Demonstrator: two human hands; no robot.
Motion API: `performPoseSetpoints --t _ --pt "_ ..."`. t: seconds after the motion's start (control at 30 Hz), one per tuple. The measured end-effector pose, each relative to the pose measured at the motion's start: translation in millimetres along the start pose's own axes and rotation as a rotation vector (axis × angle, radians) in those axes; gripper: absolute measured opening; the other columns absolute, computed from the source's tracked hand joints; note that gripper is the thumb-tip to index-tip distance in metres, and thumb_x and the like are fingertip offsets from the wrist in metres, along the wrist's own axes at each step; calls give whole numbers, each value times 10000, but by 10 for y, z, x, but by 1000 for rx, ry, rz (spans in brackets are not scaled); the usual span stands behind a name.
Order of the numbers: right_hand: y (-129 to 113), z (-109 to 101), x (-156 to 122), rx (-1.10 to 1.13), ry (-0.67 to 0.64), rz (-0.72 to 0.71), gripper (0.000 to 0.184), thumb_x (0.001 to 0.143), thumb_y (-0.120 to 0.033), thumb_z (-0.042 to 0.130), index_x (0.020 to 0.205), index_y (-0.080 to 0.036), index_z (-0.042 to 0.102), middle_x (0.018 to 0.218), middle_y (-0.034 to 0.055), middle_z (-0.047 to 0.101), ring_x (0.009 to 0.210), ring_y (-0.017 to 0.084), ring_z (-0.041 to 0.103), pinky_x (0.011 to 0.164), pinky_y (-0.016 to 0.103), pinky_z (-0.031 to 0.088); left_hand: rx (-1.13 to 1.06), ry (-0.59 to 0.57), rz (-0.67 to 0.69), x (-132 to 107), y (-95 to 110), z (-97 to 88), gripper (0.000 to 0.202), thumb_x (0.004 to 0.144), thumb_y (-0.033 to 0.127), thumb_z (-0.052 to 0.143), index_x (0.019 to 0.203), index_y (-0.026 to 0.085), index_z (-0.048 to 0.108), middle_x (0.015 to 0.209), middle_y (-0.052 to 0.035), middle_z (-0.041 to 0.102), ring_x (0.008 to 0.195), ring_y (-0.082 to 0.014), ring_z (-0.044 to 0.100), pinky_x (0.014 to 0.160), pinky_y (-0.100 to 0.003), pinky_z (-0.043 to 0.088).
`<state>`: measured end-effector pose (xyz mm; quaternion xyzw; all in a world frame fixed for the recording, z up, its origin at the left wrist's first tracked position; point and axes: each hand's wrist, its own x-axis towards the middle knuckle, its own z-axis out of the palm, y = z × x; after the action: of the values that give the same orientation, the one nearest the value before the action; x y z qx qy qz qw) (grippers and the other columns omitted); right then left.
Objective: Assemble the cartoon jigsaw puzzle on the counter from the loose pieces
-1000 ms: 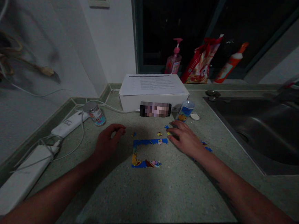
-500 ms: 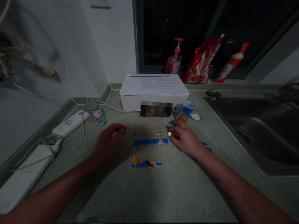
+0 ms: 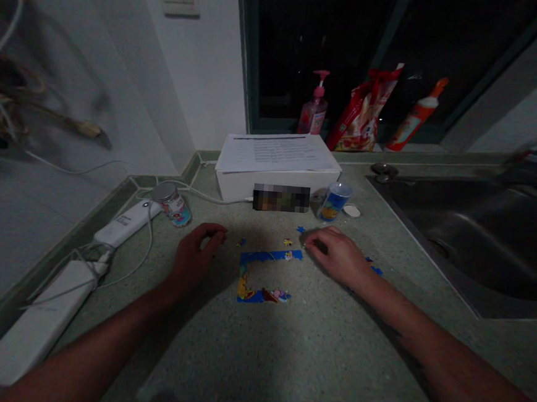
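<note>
Centrally, on a speckled green table, lies a partly built jigsaw border, open in the middle, with loose jigsaw pieces to either side. The left hand curls loosely just left of the border, with no held item visible. The right hand rests near the border's upper right corner, fingers curved narrowly; any held piece cannot be discerned. Beyond stand a white box and a printed cup; at right, a steel sink.
</note>
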<state>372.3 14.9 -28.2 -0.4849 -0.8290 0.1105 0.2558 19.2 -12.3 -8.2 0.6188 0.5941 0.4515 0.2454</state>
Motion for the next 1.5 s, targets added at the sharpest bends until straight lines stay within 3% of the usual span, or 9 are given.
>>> performPoseSetpoints --t 0.17,0.5,0.87,1.17,1.5 --pt "-93 -78 -54 86 -9 32 124 981 -201 635 973 -247 751 941 56 792 920 254 731 852 406 566 -19 -2 -6 -3 39 -4 241 902 438 631 935 222 733 866 -54 797 848 -242 757 838 -393 584" --pt "-446 -63 -197 338 -290 49 119 929 -129 695 907 -233 747 874 12 771 777 164 704 719 294 529 -18 -2 -9 1 31 -3 239 902 446 633 932 229 729 867 -53 789 854 -244 748 855 -406 577" --pt "-419 -41 -239 299 -413 100 145 897 -91 710 890 -228 756 811 -11 757 711 150 684 666 278 477 -13 -9 -14 -3 10 -1 246 912 442 624 949 225 734 861 -50 791 840 -239 750 842 -398 576" --pt "-405 -27 -248 297 -428 110 147 901 -97 688 888 -230 749 795 -16 758 685 142 673 637 265 476 -19 -6 -23 -5 26 -2 244 899 451 640 936 230 736 848 -49 786 845 -243 749 825 -386 585" --pt "-448 -56 -258 414 -492 144 131 897 -120 685 897 -222 767 776 -14 756 677 137 667 615 253 473 13 -11 -5 -2 9 -4 242 921 443 624 954 233 739 859 -51 793 850 -254 756 855 -420 575"
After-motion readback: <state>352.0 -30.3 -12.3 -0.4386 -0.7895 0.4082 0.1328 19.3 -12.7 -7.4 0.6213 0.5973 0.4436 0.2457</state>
